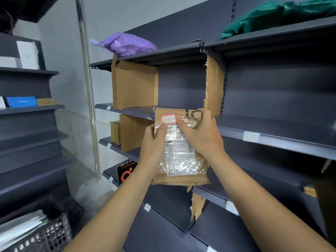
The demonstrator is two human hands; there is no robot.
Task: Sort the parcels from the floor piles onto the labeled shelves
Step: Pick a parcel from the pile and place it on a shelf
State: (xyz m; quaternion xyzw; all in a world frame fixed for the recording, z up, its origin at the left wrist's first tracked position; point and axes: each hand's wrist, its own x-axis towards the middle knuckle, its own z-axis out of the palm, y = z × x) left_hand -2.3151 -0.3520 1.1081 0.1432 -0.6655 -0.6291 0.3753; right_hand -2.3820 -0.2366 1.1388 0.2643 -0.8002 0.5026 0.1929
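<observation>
I hold a flat brown cardboard parcel (181,160) upright in front of the dark shelving, its taped shipping label facing me and a small red-bordered sticker (168,118) near its top. My left hand (154,142) grips its left edge with the thumb just below the sticker. My right hand (201,131) grips the upper right corner, fingers curled over the top. The parcel's top edge is level with a shelf (272,131) that carries a white label tag (251,136).
Cardboard dividers (133,84) (214,86) split the shelf bay behind the parcel. A purple bag (125,43) and a green bag (272,15) lie on upper shelves. A black box (125,171) sits lower left. Another shelf unit (29,110) and a wire basket (41,235) stand at left.
</observation>
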